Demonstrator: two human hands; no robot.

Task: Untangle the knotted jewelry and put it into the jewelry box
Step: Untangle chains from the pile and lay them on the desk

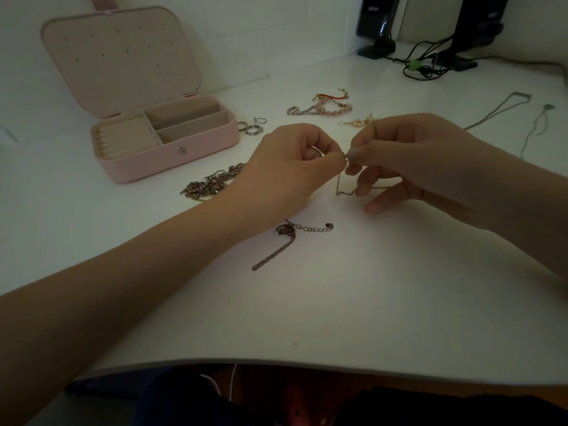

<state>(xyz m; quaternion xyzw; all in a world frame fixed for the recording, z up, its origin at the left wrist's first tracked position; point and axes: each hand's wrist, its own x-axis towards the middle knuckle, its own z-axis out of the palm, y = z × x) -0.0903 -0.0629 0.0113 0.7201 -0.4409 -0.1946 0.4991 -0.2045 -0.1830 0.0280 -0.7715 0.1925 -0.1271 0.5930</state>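
Observation:
Over the middle of the white table, my left hand and my right hand both pinch a thin chain between thumb and fingertip, tips almost touching. The chain hangs down from the pinch and bends right beneath my right fingers. The pink jewelry box stands open at the left with its lid up; the compartments I can see hold nothing. A tangled heap of chains lies between the box and my left wrist.
A bracelet with a round clasp lies near my left forearm. Rings, beaded bracelets and earrings sit behind my hands. Thin necklaces lie far right. Black speakers and cables stand at the back.

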